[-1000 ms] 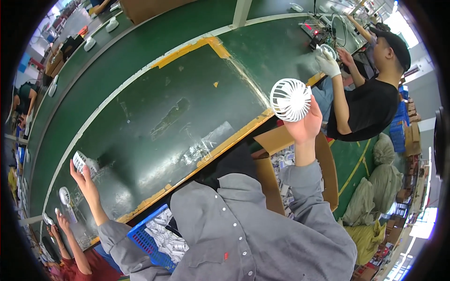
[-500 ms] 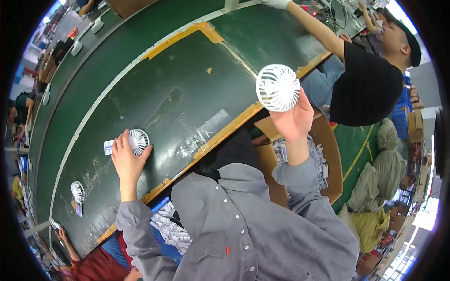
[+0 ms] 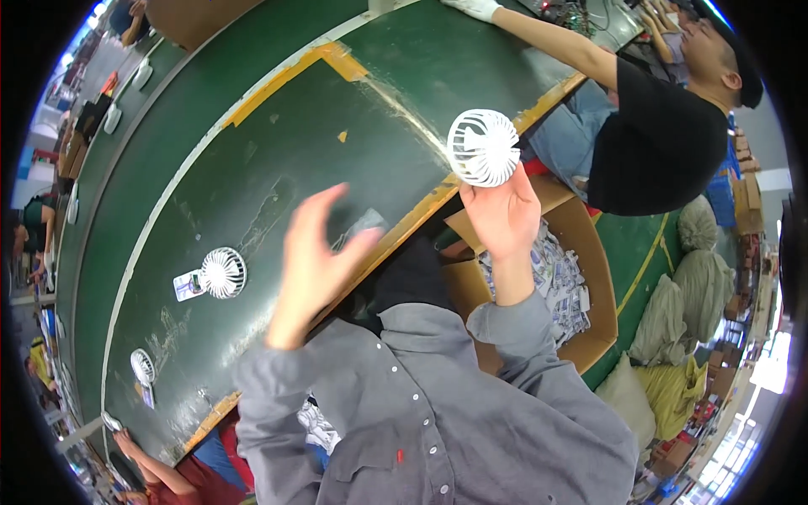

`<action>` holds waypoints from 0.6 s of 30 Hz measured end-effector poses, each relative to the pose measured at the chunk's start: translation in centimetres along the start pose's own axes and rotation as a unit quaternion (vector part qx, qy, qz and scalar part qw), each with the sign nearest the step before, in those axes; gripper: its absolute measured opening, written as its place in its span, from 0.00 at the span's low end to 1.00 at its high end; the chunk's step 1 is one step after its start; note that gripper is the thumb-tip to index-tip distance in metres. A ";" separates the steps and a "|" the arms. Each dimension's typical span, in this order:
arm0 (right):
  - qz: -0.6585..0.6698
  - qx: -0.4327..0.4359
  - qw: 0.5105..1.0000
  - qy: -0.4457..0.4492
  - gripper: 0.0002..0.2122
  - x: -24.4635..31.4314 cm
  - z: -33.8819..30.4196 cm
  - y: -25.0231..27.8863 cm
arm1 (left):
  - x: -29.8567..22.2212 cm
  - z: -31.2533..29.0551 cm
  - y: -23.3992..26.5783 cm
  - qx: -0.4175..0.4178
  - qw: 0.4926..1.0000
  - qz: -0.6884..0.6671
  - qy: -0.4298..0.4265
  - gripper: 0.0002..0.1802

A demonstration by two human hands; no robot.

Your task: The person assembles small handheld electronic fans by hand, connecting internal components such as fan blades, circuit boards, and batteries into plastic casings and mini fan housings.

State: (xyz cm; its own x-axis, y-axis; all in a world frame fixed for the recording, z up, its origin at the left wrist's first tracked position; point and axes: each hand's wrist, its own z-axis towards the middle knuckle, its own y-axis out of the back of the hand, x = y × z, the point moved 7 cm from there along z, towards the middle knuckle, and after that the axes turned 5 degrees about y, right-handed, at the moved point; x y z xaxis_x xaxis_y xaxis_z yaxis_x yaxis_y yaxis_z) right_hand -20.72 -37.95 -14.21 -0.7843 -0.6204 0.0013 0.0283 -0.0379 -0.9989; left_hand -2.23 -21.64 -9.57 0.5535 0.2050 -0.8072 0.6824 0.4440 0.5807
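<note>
A white handheld fan (image 3: 483, 149) with a round slotted cage is up in my right hand (image 3: 507, 220), above the table's front edge. The fingers close round its lower part, and they hide the handle. My left hand (image 3: 310, 257) hangs over the green table (image 3: 278, 160) with thumb and fingers spread, somewhat blurred, holding nothing. To its left a second white handheld fan (image 3: 224, 273) lies on the table, a small blue-and-white piece at its handle end. Farther left and nearer to the front edge lies another white handheld fan (image 3: 143, 368).
A cardboard box (image 3: 599, 290) full of small white-and-blue packets (image 3: 551, 273) stands at my right, below the table. Beyond it sits a co-worker in a black shirt (image 3: 652, 139), a gloved hand on the table. Another person's red sleeve (image 3: 206, 480) shows at lower left. Sacks (image 3: 703, 269) lie far right.
My left hand has let go of the fan on the table and moved right, toward my other hand. The fan in my right hand has turned slightly and shifted a little left in view.
</note>
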 end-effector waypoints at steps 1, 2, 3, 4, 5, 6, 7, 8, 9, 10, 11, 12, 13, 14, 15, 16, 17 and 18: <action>0.009 -0.004 1.000 -0.010 0.21 -0.7 -0.4 0.1 | -1.8 0.8 -2.2 0.017 0.997 -0.072 0.002 0.36; -0.007 0.005 1.000 -0.023 0.21 -1.4 -0.8 0.4 | -3.6 1.7 -3.9 0.012 0.996 -0.087 -0.034 0.36; -0.059 -0.030 0.998 -0.009 0.21 -2.0 -1.0 0.8 | -5.1 2.4 -5.0 -0.009 0.992 -0.102 -0.071 0.33; -0.112 -0.064 0.992 0.006 0.20 -2.2 -1.1 1.2 | -5.6 3.0 -6.1 -0.020 0.988 -0.151 -0.037 0.31; -0.139 -0.054 0.989 -0.021 0.21 -2.2 -1.6 1.3 | -6.0 3.4 -6.8 -0.028 0.979 -0.203 -0.003 0.28; -0.158 -0.068 0.985 -0.021 0.21 -2.1 -2.2 1.7 | -6.8 4.0 -6.9 -0.010 0.977 -0.211 -0.002 0.24; -0.177 -0.082 0.981 -0.020 0.22 -2.0 -2.6 2.0 | -6.8 4.4 -7.2 0.007 0.967 -0.253 0.017 0.23; -0.206 -0.097 0.973 -0.030 0.22 -2.1 -2.9 2.4 | -6.6 4.9 -7.5 0.025 0.955 -0.292 0.034 0.21; -0.205 -0.099 0.973 -0.028 0.22 -2.2 -3.2 2.4 | -6.5 5.1 -8.0 0.066 0.951 -0.299 0.032 0.23; -0.208 -0.119 0.971 -0.023 0.23 -2.3 -3.6 2.5 | -6.6 5.2 -8.2 0.069 0.951 -0.299 0.033 0.23; -0.212 -0.140 0.967 -0.020 0.23 -2.3 -4.0 2.5 | -6.9 5.1 -8.9 0.085 0.929 -0.359 0.035 0.26; -0.225 -0.143 0.964 -0.006 0.22 -2.2 -4.0 1.9 | -7.2 5.0 -9.4 0.099 0.902 -0.418 0.036 0.29; -0.225 -0.145 0.963 -0.005 0.22 -1.9 -4.1 2.1 | -7.5 5.1 -9.6 0.104 0.904 -0.413 0.037 0.32; -0.248 -0.155 0.956 -0.012 0.20 -1.7 -4.2 2.6 | -7.7 5.2 -9.7 0.105 0.904 -0.413 0.036 0.32; -0.271 -0.165 0.948 -0.020 0.20 -1.4 -4.3 3.0 | -7.6 5.4 -9.6 0.096 0.899 -0.425 0.048 0.32; -0.342 -0.126 0.929 -0.057 0.19 -0.8 -4.8 3.2 | -7.6 5.6 -9.5 0.087 0.893 -0.437 0.058 0.31; -0.412 -0.087 0.903 -0.091 0.18 -0.5 -5.6 3.2 | -7.6 5.8 -9.4 0.105 0.889 -0.440 0.063 0.30; -0.479 -0.103 0.864 -0.117 0.16 -0.6 -6.2 2.0 | -7.5 5.8 -9.1 0.118 0.886 -0.444 0.070 0.29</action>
State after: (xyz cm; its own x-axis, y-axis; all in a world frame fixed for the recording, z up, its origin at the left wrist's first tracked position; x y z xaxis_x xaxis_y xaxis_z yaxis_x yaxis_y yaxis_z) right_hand -24.09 -32.79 -16.53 -0.2400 -0.5238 0.8173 -0.6937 -0.4964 -0.5219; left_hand -9.80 -32.26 -8.14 -0.3037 -0.0207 -0.9525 0.9091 0.2930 -0.2962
